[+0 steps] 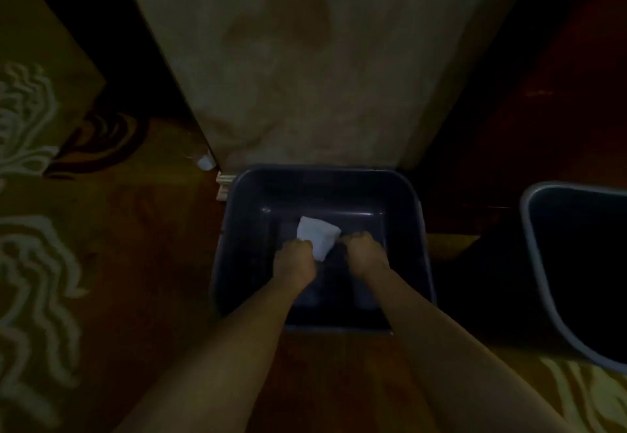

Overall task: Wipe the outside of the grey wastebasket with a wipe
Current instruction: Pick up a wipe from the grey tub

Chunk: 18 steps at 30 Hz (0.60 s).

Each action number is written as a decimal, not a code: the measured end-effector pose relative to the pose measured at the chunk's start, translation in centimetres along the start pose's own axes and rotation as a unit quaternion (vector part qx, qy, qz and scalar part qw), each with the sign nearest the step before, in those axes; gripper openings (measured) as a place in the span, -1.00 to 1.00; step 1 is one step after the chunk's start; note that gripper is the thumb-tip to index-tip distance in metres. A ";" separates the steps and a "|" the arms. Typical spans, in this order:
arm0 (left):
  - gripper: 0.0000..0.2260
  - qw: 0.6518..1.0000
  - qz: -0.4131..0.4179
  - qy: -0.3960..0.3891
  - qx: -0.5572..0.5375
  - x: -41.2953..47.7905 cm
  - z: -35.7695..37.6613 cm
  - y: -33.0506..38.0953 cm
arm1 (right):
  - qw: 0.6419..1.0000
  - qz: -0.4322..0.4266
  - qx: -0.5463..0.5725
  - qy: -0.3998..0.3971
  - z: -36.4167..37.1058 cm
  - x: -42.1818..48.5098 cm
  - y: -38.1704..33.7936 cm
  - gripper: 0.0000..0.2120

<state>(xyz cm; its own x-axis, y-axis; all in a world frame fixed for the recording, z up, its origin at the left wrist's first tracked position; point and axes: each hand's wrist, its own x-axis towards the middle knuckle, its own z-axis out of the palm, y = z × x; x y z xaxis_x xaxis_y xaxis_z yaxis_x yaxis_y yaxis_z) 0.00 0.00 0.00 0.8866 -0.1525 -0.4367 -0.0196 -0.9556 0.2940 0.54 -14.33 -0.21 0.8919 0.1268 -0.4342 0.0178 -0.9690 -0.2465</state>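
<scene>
In dim light a dark grey wastebasket (pixel 234 229) stands upright on the floor directly below me, its opening facing up. Both my hands hover over that opening. A white folded wipe (pixel 317 234) is pinched between them: my left hand (pixel 294 264) grips its lower left corner and my right hand (pixel 364 256) grips its right edge. The wipe sits above the basket's inside bottom; whether it touches the plastic I cannot tell.
A second basket with a lighter grey rim (pixel 532 263) stands at the right. A pale wall or cabinet panel (pixel 305 59) rises just behind the wastebasket. Patterned brown carpet (pixel 51 263) covers the floor on the left. A small white object (pixel 206 162) lies by the panel's base.
</scene>
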 end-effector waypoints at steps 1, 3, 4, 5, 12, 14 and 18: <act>-0.76 1.000 -0.007 0.001 -0.003 0.8 0.9 0.0 | 1.000 0.003 -0.012 0.008 0.5 0.8 0.2 -0.64; -0.74 1.000 -0.024 0.006 -0.015 2.3 2.6 -0.1 | 0.999 -0.008 -0.033 0.037 1.9 2.4 0.7 -0.58; -0.70 0.999 -0.030 0.007 -0.015 2.9 3.4 -0.2 | 0.998 -0.023 -0.042 0.047 2.4 2.9 0.7 -0.56; -0.65 0.999 -0.030 0.008 -0.009 3.4 4.3 -0.2 | 0.996 -0.039 -0.049 0.059 3.0 3.5 0.8 -0.56; -0.74 0.994 0.000 0.108 0.001 5.1 6.2 -1.5 | 0.977 -0.095 -0.143 0.128 5.4 5.9 0.6 -0.62; -0.79 0.993 0.009 0.119 -0.008 5.3 6.1 -1.7 | 0.974 -0.095 -0.148 0.142 5.7 6.1 0.4 -0.65; -0.78 0.987 0.029 0.145 -0.063 5.1 5.8 -2.2 | 0.976 -0.073 -0.127 0.162 5.8 5.7 0.4 -0.70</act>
<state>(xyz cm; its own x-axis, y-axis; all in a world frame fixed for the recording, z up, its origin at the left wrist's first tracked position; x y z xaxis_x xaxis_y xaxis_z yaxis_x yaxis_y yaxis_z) 1.85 -0.10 -7.84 0.9810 -0.1094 -0.1601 -0.0319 -0.9055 0.4231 2.97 -12.71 -7.83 0.9670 0.2331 -0.1027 0.2296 -0.9723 -0.0446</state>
